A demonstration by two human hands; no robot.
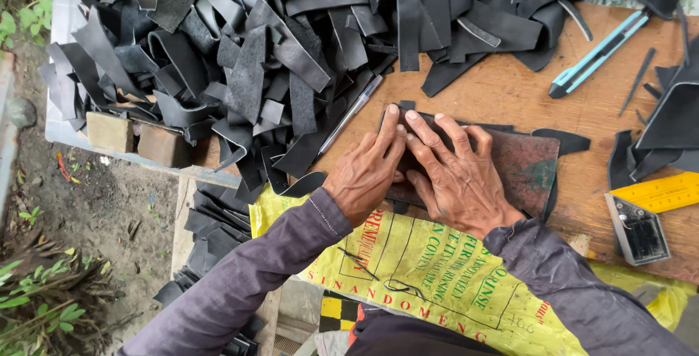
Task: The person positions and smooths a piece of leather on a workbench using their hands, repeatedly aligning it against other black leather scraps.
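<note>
- Head view: both hands are pressing flat on a dark rectangular leather sheet that is lying on a brown wooden worktop.
- Left hand is lying palm down, fingers extended and close together, gripping nothing; fingertips are reaching the sheet's top left corner.
- Right hand is also lying palm down, fingers slightly spread, holding nothing, resting on the sheet's left half and touching the left hand at the fingers.
- Sheet is sitting directly under both palms and extending out to the right of the right hand; that exposed part is showing worn reddish and green patches.
- Cannot tell whether a smaller black piece is lying under the fingers.
- Big pile of black leather strips and offcuts is covering the worktop's far left, just beyond the fingertips.
- Slim clear pen is lying diagonally at the pile's edge, just beside the left fingertips.
- Teal utility knife is lying well apart, at far right.
- Yellow ruler and small black metal block are sitting right of the sheet.
- Yellow printed woven sack is hanging over the near edge, under both grey sleeves.
</note>
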